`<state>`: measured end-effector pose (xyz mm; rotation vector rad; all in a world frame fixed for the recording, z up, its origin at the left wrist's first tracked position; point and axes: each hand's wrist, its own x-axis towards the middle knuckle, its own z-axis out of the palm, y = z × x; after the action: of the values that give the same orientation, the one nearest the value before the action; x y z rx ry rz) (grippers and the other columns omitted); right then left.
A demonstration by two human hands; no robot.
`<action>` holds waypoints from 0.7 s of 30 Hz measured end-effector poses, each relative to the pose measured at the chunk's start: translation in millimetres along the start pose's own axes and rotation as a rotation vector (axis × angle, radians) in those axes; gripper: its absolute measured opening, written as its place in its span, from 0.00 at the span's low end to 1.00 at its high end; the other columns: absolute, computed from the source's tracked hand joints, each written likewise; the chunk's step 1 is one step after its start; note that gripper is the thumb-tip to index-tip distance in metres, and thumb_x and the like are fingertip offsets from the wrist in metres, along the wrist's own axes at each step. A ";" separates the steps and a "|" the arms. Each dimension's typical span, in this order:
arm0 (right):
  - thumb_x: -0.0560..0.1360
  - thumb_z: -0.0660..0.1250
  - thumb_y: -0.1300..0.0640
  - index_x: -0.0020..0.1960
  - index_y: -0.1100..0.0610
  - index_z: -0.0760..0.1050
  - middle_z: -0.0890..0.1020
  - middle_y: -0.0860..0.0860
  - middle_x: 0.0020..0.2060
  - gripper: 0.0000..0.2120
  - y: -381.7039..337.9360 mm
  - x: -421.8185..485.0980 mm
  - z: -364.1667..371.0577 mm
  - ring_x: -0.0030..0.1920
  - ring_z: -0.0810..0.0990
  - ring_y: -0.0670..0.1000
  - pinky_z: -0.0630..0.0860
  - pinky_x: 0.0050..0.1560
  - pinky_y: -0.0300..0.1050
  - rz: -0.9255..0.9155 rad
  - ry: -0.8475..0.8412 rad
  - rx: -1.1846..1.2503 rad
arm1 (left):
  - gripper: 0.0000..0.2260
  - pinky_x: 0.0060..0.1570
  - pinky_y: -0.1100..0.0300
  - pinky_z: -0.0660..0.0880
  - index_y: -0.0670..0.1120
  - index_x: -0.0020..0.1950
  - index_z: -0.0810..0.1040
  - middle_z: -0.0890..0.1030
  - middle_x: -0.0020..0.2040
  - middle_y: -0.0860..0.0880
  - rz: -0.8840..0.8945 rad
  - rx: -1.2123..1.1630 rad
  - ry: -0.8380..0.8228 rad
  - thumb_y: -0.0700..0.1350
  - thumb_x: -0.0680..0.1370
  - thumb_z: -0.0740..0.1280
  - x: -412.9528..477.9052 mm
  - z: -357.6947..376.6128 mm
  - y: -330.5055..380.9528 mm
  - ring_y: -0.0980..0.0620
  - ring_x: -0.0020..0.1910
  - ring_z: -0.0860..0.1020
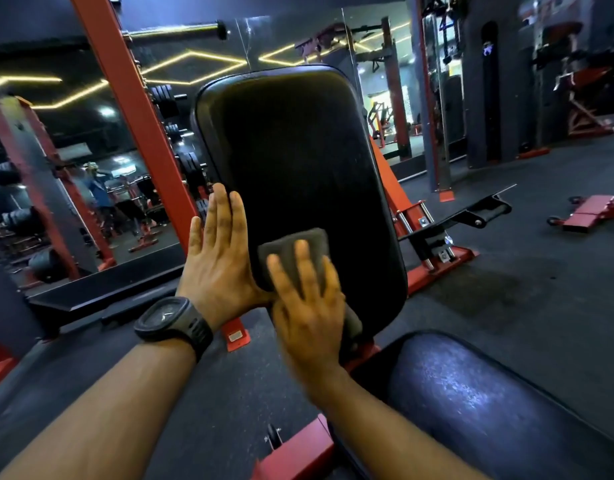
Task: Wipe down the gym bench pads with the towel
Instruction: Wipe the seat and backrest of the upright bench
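The right grip [309, 306] is pressing the towel [296, 241] flat against the lower part of the back pad [298, 150], fingers spread and straight, not clenched round the cloth. The left grip [219, 265] is lying released along the back pad's lower left edge, holding nothing and probably bracing it. The towel is looking soft, light and folded thick, so it is likely to bunch or slide unless pressed evenly, and a broad palm over its middle is suiting it best. The back pad is looking smooth, slick and cushioned. The seat pad [471, 393] is lying below and right of the back pad.
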<state>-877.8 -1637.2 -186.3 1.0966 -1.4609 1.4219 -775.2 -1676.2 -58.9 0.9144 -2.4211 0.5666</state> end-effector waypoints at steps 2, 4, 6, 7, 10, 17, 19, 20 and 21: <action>0.82 0.62 0.52 0.75 0.45 0.65 0.70 0.55 0.75 0.22 5.1 20.9 -1.1 0.71 0.71 0.66 0.77 0.55 0.60 -0.164 -0.021 0.044 | 0.64 0.77 0.44 0.36 0.44 0.79 0.30 0.26 0.77 0.45 0.000 -0.011 0.004 0.78 0.61 0.61 -1.7 0.7 -0.2 0.47 0.77 0.29; 0.80 0.64 0.54 0.75 0.45 0.65 0.69 0.55 0.75 0.24 24.3 41.7 -0.9 0.72 0.70 0.64 0.76 0.54 0.59 -0.171 -0.013 0.022 | 0.68 0.76 0.44 0.36 0.44 0.79 0.30 0.26 0.77 0.45 0.004 0.014 -0.013 0.76 0.57 0.67 -3.2 0.5 0.4 0.47 0.77 0.29; 0.78 0.66 0.56 0.76 0.45 0.67 0.66 0.54 0.77 0.27 45.3 42.4 -0.9 0.74 0.67 0.62 0.76 0.56 0.59 -0.015 -0.011 -0.032 | 0.71 0.76 0.44 0.36 0.44 0.78 0.29 0.25 0.77 0.46 0.000 0.044 -0.010 0.75 0.56 0.70 -4.7 2.8 2.4 0.46 0.77 0.29; 0.78 0.67 0.56 0.76 0.45 0.66 0.65 0.54 0.78 0.28 51.7 34.8 -0.7 0.74 0.66 0.62 0.75 0.56 0.60 0.124 -0.007 -0.046 | 0.71 0.76 0.43 0.37 0.44 0.78 0.28 0.25 0.76 0.46 -0.012 0.047 -0.010 0.74 0.56 0.71 -6.2 4.4 3.4 0.46 0.77 0.29; 0.75 0.68 0.59 0.77 0.46 0.66 0.64 0.55 0.78 0.32 38.8 -8.7 2.4 0.72 0.67 0.64 0.76 0.57 0.64 0.441 0.042 -0.105 | 0.70 0.77 0.41 0.39 0.44 0.77 0.27 0.24 0.76 0.46 -0.018 0.041 -0.012 0.75 0.58 0.71 -10.6 10.9 5.5 0.46 0.77 0.28; 0.82 0.60 0.54 0.74 0.45 0.67 0.69 0.53 0.75 0.21 29.0 -12.7 -1.3 0.69 0.73 0.65 0.76 0.55 0.57 -0.187 -0.022 -0.012 | 0.65 0.77 0.42 0.38 0.44 0.79 0.30 0.27 0.77 0.46 -0.004 0.003 0.003 0.77 0.61 0.63 -14.2 11.4 5.5 0.47 0.78 0.30; 0.80 0.63 0.58 0.74 0.45 0.66 0.69 0.54 0.75 0.24 51.5 -8.1 -0.8 0.70 0.72 0.64 0.76 0.58 0.58 -0.113 -0.019 -0.079 | 0.69 0.78 0.41 0.40 0.43 0.79 0.30 0.27 0.78 0.45 -0.002 0.015 -0.014 0.75 0.58 0.69 -15.2 15.3 8.4 0.46 0.77 0.30; 0.78 0.65 0.58 0.75 0.45 0.65 0.69 0.55 0.75 0.27 58.9 -10.8 -0.6 0.70 0.71 0.64 0.75 0.59 0.59 0.017 -0.025 -0.096 | 0.70 0.78 0.41 0.40 0.43 0.78 0.30 0.27 0.78 0.44 -0.012 0.016 -0.016 0.74 0.57 0.71 -15.8 17.9 10.6 0.46 0.77 0.30; 0.76 0.66 0.58 0.76 0.45 0.64 0.68 0.55 0.76 0.30 60.4 -14.1 -0.4 0.70 0.70 0.64 0.74 0.60 0.60 0.191 -0.015 -0.095 | 0.71 0.78 0.41 0.40 0.43 0.78 0.29 0.28 0.78 0.44 -0.016 0.016 -0.012 0.73 0.57 0.73 -16.7 20.1 12.1 0.46 0.77 0.30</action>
<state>-931.1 -1636.7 -218.0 0.9311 -1.6633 1.4600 -778.5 -1670.4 -86.9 0.9458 -2.4207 0.5765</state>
